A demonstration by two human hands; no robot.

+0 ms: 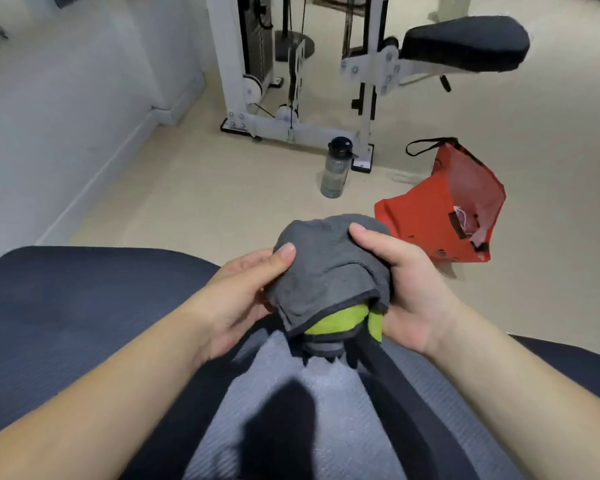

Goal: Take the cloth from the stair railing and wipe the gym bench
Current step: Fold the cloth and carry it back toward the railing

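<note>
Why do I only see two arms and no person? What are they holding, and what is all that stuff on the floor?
The camera sits on the person's head and looks down, so you see only their arms. The left hand and the right hand both hold a bunched grey cloth with a yellow-green side peeking out underneath. Below the arms is a dark padded gym bench. On the pale floor stand a clear water bottle with a black lid and an open red bag. Behind them is a white exercise machine with a black padded seat.
</note>
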